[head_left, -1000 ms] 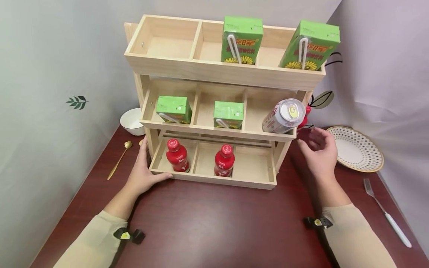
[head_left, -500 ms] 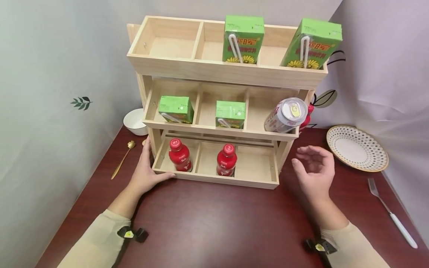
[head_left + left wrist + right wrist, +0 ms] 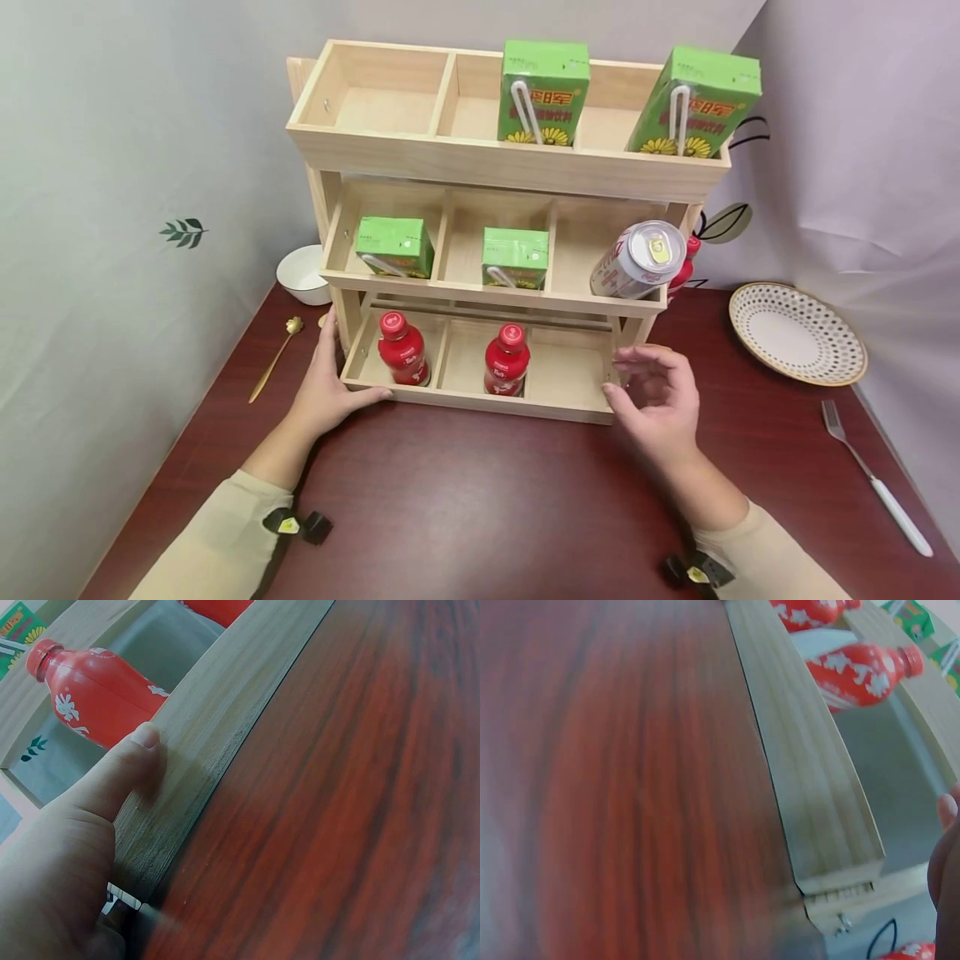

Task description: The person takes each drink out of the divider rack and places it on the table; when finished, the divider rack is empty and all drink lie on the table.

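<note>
A three-tier wooden shelf (image 3: pixel 480 167) stands on the table. My left hand (image 3: pixel 322 387) grips its lower left corner, fingers along the side and thumb across the front board, as the left wrist view shows close up. Two red bottles (image 3: pixel 405 357) stand in the bottom tier's left and middle compartments. At that tier's right end, my right hand (image 3: pixel 660 404) holds nothing, fingers loosely bent, thumb tip overlapping the shelf corner in the head view. Only a sliver of the right hand (image 3: pixel 946 877) shows in the right wrist view.
Green drink cartons (image 3: pixel 545 92) stand in the upper tiers, with a silver can (image 3: pixel 637 260) at the middle tier's right. Another red bottle (image 3: pixel 684 271) is partly hidden behind the shelf. Around it are a white bowl (image 3: pixel 303 275), gold spoon (image 3: pixel 276 358), dotted plate (image 3: pixel 798 333) and fork (image 3: pixel 877 479).
My right hand has come left and slightly down, from beside the plate to the shelf's lower right end. The left hand keeps its place on the corner.
</note>
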